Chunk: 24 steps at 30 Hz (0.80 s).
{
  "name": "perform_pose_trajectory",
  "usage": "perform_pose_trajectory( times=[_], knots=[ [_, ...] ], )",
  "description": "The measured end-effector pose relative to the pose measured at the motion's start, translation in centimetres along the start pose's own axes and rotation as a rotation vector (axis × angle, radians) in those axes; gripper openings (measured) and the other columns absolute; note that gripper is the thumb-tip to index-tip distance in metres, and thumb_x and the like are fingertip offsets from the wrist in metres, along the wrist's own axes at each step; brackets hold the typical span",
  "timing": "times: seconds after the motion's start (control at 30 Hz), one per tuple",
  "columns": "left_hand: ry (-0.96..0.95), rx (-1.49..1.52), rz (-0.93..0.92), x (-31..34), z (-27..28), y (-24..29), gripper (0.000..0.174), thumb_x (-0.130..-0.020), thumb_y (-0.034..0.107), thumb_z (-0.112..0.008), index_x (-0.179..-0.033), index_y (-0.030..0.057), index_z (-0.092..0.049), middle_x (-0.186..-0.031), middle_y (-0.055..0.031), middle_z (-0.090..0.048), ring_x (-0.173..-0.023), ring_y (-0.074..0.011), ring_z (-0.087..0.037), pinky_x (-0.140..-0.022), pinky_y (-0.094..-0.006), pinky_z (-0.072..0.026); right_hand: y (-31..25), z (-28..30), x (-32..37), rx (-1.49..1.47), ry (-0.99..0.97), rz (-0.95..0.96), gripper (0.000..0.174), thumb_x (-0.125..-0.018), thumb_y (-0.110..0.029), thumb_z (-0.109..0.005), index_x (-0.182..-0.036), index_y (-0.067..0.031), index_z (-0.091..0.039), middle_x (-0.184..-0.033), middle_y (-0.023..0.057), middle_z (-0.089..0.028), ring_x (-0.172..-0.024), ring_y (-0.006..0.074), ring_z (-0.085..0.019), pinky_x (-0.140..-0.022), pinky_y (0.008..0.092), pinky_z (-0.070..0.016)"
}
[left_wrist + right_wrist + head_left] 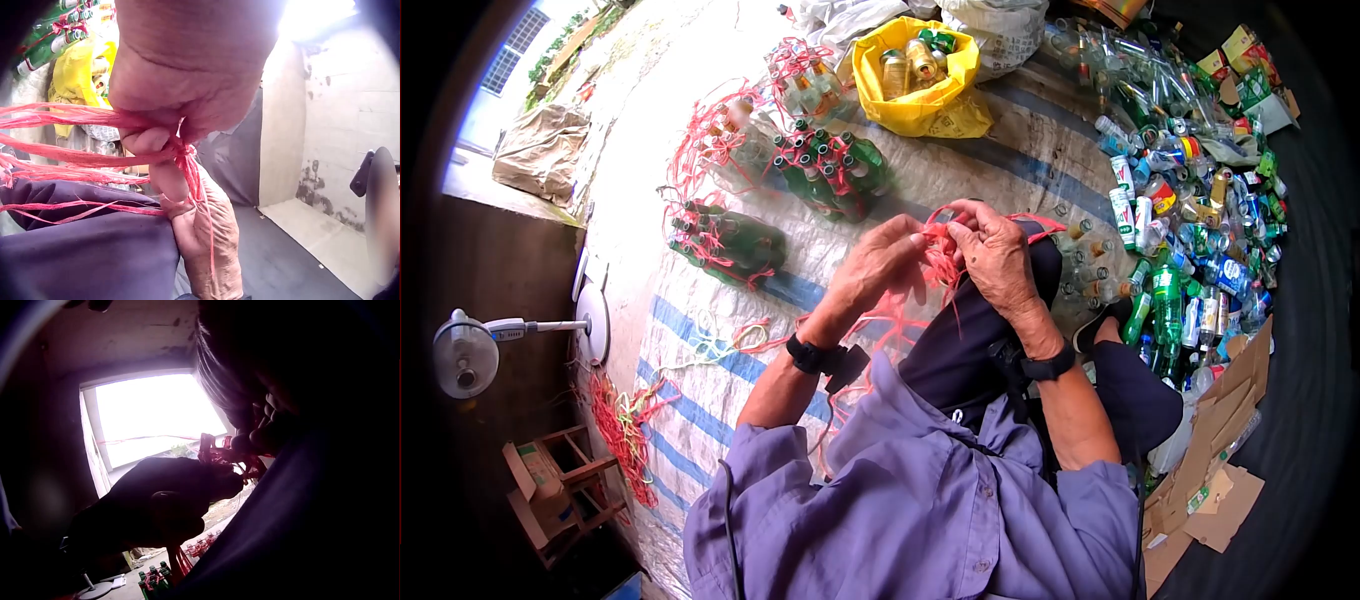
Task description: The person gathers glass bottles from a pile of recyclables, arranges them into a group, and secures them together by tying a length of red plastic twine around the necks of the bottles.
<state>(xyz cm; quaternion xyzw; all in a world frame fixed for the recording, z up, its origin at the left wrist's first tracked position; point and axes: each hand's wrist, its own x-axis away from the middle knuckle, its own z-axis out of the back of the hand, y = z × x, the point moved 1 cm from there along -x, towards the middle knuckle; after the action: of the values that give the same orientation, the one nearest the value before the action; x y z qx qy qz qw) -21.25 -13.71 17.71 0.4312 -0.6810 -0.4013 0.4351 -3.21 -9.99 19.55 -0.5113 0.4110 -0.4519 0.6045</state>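
Note:
Red plastic twine (941, 258) is bunched and knotted between my two hands, above the lap. My left hand (872, 268) pinches the bunch from the left, thumb against fingers. From the other side my right hand (1000, 262) pinches the same twine, its fingers bent near the knot. The left wrist view shows a knot (184, 152) right at the fingertips, with long strands (62, 119) running off to the left and short ends hanging down. Both hands are dark outlines in the right wrist view, meeting at the twine (215, 450).
Bundles of green bottles (830, 170) and clear bottles (740, 150) tied with red twine stand ahead on a striped tarp (1040, 130). A yellow bag (930, 115) holds cans. Loose bottles and cans (1190, 220) heap at right, beside cardboard (1220, 420). More twine (630, 430) lies left, near a fan (468, 352).

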Motion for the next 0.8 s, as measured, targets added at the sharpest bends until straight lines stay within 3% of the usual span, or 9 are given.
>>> perform_pose_trajectory(
  times=[0.1,0.2,0.5,0.67,0.8],
  knots=[
    [0.005,0.061,0.007,-0.2,-0.2,-0.3,0.022,-0.102,0.026,-0.054,-0.104,0.0036,-0.054,-0.062,-0.0019,-0.055,-0.046,-0.0127,-0.059,-0.04,-0.0226,-0.0424,0.3,-0.4,0.1,0.159,0.154,0.163,0.024,-0.09,-0.006,-0.066,-0.112,0.0032,-0.061,-0.083,0.0123,-0.068,-0.07,0.0178,-0.068,-0.062,0.0305,-0.0543],
    [0.063,0.046,0.009,-0.4,-0.3,-0.1,0.023,-0.102,0.026,-0.054,-0.104,0.0035,-0.054,-0.067,-0.003,-0.057,-0.048,-0.0143,-0.062,-0.04,-0.0227,-0.0426,-0.1,-0.6,0.5,0.121,0.228,0.157,0.024,-0.087,-0.007,-0.07,-0.107,0.0039,-0.061,-0.081,0.0109,-0.067,-0.069,0.0164,-0.068,-0.059,0.0293,-0.0539],
    [0.057,0.018,-0.03,-0.3,-1.1,0.3,0.026,-0.102,0.028,-0.055,-0.108,0.0028,-0.054,-0.081,-0.0061,-0.066,-0.053,-0.0134,-0.065,-0.041,-0.0194,-0.0408,-0.4,-0.6,0.9,0.278,0.108,0.244,0.021,-0.082,-0.011,-0.077,-0.095,-0.0011,-0.063,-0.08,0.0115,-0.066,-0.067,0.0214,-0.067,-0.059,0.0328,-0.0539],
    [0.02,-0.094,-0.064,-0.6,-1.1,-0.4,0.027,-0.102,0.027,-0.056,-0.109,0.0018,-0.055,-0.08,-0.005,-0.066,-0.053,-0.0106,-0.063,-0.043,-0.019,-0.0414,1.0,-0.5,0.6,0.365,0.108,0.309,0.015,-0.082,-0.01,-0.074,-0.091,-0.0018,-0.065,-0.082,0.0141,-0.067,-0.069,0.0265,-0.067,-0.059,0.0371,-0.0527],
    [0.014,-0.078,-0.081,-0.7,-0.8,-0.7,0.026,-0.101,0.027,-0.056,-0.109,0.0026,-0.057,-0.073,-0.0015,-0.061,-0.05,-0.0072,-0.058,-0.043,-0.019,-0.0406,1.2,-0.6,0.5,0.262,0.093,0.21,0.009,-0.084,-0.008,-0.071,-0.088,-0.0018,-0.065,-0.078,0.0143,-0.067,-0.067,0.0272,-0.067,-0.059,0.0372,-0.0521]
  ],
)
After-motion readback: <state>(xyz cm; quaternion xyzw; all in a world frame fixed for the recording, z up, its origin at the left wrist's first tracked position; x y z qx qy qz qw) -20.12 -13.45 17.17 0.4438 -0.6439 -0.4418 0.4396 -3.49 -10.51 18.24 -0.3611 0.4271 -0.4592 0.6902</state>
